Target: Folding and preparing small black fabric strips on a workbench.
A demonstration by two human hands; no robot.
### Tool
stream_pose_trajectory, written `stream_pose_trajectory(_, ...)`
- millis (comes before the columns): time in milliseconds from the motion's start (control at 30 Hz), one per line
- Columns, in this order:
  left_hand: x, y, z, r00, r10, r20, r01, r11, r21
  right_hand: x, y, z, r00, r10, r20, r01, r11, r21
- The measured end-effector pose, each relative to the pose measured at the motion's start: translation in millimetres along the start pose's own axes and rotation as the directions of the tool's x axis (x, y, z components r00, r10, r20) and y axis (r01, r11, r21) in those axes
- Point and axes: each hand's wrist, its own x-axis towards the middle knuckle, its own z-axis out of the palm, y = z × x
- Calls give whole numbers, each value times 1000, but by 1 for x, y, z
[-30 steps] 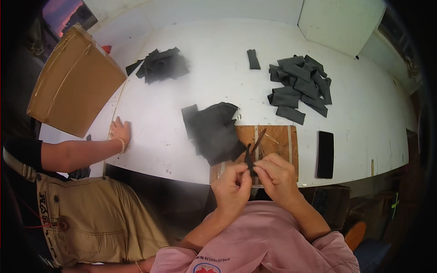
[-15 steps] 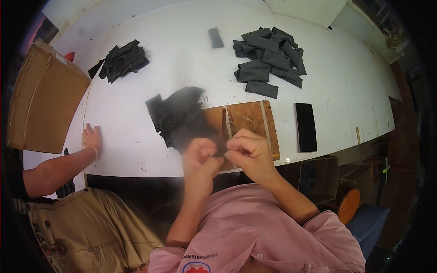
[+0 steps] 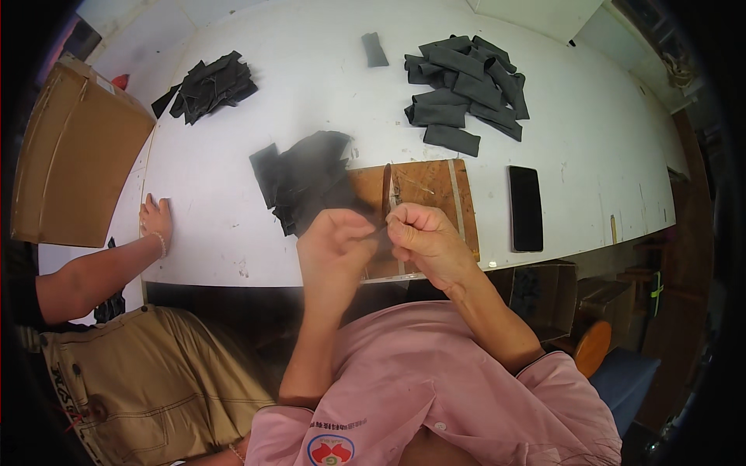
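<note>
Over the near edge of the white table (image 3: 210, 233), my left hand (image 3: 332, 252) and my right hand (image 3: 435, 242) are close together, fingertips pinched. A small dark fabric piece (image 3: 380, 231) shows between them, blurred and mostly covered by my fingers. Beneath my hands lies a wooden board (image 3: 439, 185) with a thin upright brown strip (image 3: 387, 186) on it. A loose pile of dark cloth pieces (image 3: 311, 167) sits just beyond my left hand, overlapping the board's left side.
Folded dark fabric bands (image 3: 466, 85) are heaped far right, with a single band (image 3: 374, 50) beside them. Another dark pile (image 3: 214, 87) lies far left. A black phone (image 3: 525, 208) is right of the board. At left are a cardboard box (image 3: 81, 155) and another person's hand (image 3: 156, 217).
My hands have shifted slightly, and my right hand has turned so more of its back shows. The whole scene sits a little higher in view. The piles look unchanged.
</note>
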Motion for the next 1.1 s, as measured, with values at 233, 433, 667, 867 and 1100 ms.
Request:
stream_pose_trajectory(233, -20, 16, -1, 913, -62, 403, 252, 862, -439, -14, -9, 8, 979, -83, 188, 68, 994, 87)
stream_pose_trajectory(433, -26, 12, 13, 993, 85, 77, -88, 995, 38, -14, -13, 9, 816, -568, 109, 555, 714, -427)
stream_pose_trajectory(667, -27, 16, 23, 946, 323, -36, -323, 946, 14, -15, -29, 27, 554, -800, 231, 679, 274, -681)
stream_pose_trajectory(867, -20, 25, 25, 955, 290, -57, -294, 954, -64, -20, -35, 34, 613, -772, 168, 610, 327, -722)
stream_pose_trajectory(1100, -16, 30, 14, 999, 32, 21, -24, 947, -319, -22, -35, 30, 801, -598, 42, 517, 654, -552)
